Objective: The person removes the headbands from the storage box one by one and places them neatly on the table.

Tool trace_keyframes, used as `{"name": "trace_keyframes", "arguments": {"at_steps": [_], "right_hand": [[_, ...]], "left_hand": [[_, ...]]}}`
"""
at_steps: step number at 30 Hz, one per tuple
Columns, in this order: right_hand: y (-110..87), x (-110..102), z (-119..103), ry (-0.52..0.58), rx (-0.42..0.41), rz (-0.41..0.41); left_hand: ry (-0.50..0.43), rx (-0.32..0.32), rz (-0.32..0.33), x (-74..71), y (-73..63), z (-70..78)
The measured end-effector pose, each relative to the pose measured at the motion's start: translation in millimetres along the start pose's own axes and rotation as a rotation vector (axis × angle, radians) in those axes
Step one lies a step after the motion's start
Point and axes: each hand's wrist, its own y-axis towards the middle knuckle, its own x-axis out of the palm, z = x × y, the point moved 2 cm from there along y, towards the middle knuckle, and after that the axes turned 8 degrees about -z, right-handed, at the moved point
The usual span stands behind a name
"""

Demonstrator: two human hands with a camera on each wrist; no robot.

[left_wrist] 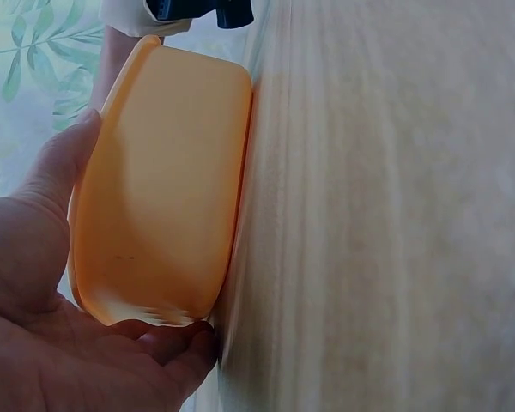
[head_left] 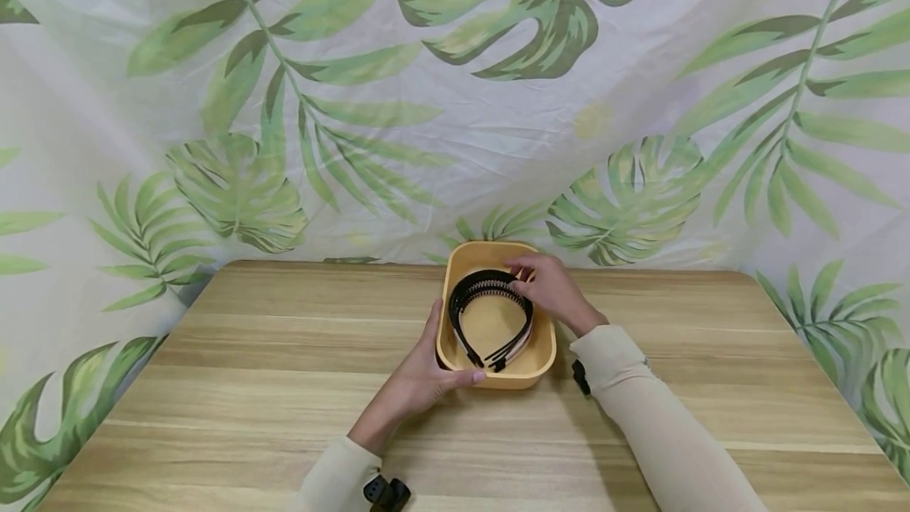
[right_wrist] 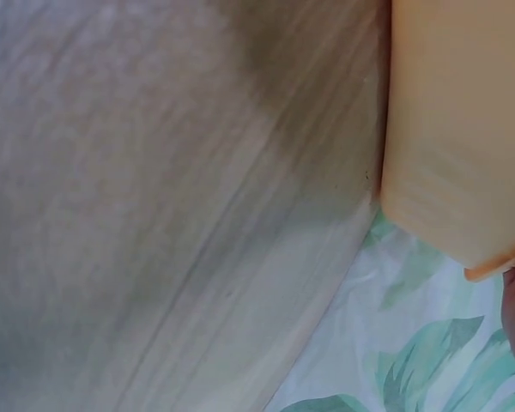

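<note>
In the head view, a yellow-orange plastic bin [head_left: 495, 380] with rounded corners stands on the table. Several black headbands [head_left: 465, 291], some with toothed inner edges, lie stacked inside it, with a pinkish band [head_left: 519, 348] partly hidden beneath. My left hand [head_left: 419, 370] holds the bin at its near left corner, thumb over the rim and fingers along the outer side. The left wrist view has those fingers under the bin's edge, close to the tabletop. Over the far right rim reaches my right hand [head_left: 550, 287], its thumb and fingertips pinching the headbands' upper right part.
The wood-grain table [head_left: 284, 370] extends to both sides of the bin. Behind its far edge hangs a pale cloth [head_left: 483, 133] with green leaf prints. Dark wrist devices [head_left: 386, 492] sit at the cuffs of both light sleeves [head_left: 661, 417].
</note>
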Motion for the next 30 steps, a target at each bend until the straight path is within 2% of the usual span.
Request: {"name": "trace_keyframes", "arguments": {"at_steps": [9, 17, 30], "right_hand": [[2.5, -1.6, -2.3, -0.047, -0.005, -0.023], [4.3, -1.6, -1.2, -0.075, -0.010, -0.041], [6.4, -1.4, -0.8, -0.062, 0.012, -0.044]], "left_hand": [[-0.008, 0.022, -0.007, -0.2, 0.4, 0.7], [-0.008, 0.010, -0.005, -0.1, 0.3, -0.2], [-0.001, -0.011, -0.001, -0.9, -0.5, -1.6]]}}
